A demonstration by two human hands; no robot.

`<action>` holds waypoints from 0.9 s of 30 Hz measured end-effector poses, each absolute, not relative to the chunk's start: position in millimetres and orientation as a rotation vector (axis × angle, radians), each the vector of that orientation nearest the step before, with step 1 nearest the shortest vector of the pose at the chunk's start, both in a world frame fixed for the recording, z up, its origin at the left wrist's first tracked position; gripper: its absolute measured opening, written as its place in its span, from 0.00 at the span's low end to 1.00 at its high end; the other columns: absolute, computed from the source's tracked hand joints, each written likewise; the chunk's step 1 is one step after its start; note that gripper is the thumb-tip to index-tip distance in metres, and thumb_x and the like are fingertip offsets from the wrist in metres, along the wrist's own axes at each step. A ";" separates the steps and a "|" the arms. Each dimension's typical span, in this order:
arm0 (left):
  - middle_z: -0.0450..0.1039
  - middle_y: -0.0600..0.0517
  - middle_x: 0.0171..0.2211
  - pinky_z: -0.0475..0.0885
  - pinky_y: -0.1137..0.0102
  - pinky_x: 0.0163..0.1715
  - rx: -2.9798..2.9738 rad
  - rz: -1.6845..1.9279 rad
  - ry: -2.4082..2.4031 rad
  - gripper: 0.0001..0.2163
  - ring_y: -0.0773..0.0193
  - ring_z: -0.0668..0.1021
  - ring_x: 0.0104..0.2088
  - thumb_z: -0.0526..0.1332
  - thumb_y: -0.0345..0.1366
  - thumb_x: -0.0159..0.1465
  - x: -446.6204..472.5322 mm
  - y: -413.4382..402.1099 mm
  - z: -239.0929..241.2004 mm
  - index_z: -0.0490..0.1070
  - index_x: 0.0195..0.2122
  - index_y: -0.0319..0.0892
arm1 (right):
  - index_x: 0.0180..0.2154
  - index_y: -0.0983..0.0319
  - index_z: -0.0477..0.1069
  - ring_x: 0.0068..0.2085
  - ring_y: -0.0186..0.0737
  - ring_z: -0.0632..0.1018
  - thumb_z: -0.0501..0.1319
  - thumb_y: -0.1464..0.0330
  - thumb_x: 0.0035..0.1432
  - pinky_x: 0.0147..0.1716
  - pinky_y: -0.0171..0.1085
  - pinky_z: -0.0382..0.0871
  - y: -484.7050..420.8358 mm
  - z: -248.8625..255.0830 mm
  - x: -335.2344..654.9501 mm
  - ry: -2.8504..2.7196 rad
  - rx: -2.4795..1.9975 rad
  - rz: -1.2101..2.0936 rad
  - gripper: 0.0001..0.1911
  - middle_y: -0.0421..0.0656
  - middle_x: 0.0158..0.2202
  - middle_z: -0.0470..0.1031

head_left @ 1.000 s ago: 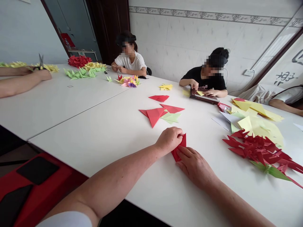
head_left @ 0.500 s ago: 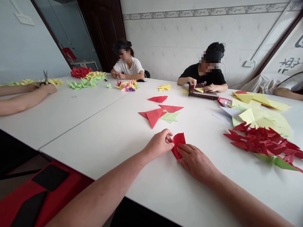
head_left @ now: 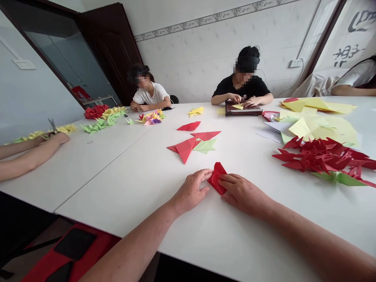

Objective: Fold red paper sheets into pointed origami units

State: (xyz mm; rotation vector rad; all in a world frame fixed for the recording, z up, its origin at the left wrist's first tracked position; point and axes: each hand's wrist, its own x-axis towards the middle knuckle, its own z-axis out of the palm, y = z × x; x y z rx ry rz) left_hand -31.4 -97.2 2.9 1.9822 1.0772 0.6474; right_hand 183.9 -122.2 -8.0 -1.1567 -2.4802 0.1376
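A small folded red paper [head_left: 216,177] lies on the white table [head_left: 141,172] in front of me. My left hand [head_left: 190,190] rests just left of it, fingers curled, with the fingertips touching its left edge. My right hand [head_left: 242,192] lies flat on the table, and its fingers press down on the paper's right side. One flap of the paper stands up between the two hands.
Folded red and green triangles [head_left: 194,143] lie beyond my hands. A heap of red folded pieces [head_left: 320,156] and yellow sheets [head_left: 317,125] sit at the right. Two people fold paper at the far side. Another person's arms [head_left: 26,154] hold scissors at the left.
My left hand has let go of the flap and drawn back to the paper's left edge. The view has tilted up and shifted.
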 end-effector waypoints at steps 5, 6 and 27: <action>0.61 0.49 0.62 0.68 0.61 0.57 2.010 0.649 1.201 0.27 0.57 0.66 0.61 0.57 0.29 0.61 -32.9 -101.8 -1.6 0.55 0.62 0.51 | 0.47 0.62 0.71 0.50 0.48 0.74 0.58 0.70 0.59 0.50 0.47 0.69 -121.0 -9.8 183.8 -2.471 -1.139 0.153 0.13 0.48 0.49 0.74; 0.63 0.49 0.61 0.68 0.61 0.56 2.025 0.665 1.251 0.26 0.57 0.67 0.60 0.57 0.31 0.62 -33.3 -101.5 -3.1 0.58 0.61 0.51 | 0.47 0.62 0.71 0.50 0.47 0.74 0.58 0.70 0.59 0.50 0.47 0.69 -121.1 -9.8 183.9 -2.470 -1.139 0.160 0.13 0.48 0.49 0.74; 0.68 0.49 0.53 0.65 0.59 0.55 2.470 0.583 1.402 0.14 0.57 0.68 0.55 0.56 0.32 0.63 -21.0 -91.0 -12.5 0.70 0.49 0.46 | 0.47 0.61 0.70 0.43 0.47 0.69 0.58 0.50 0.58 0.46 0.47 0.65 -113.8 -11.0 165.1 -2.430 -1.347 0.097 0.24 0.47 0.43 0.70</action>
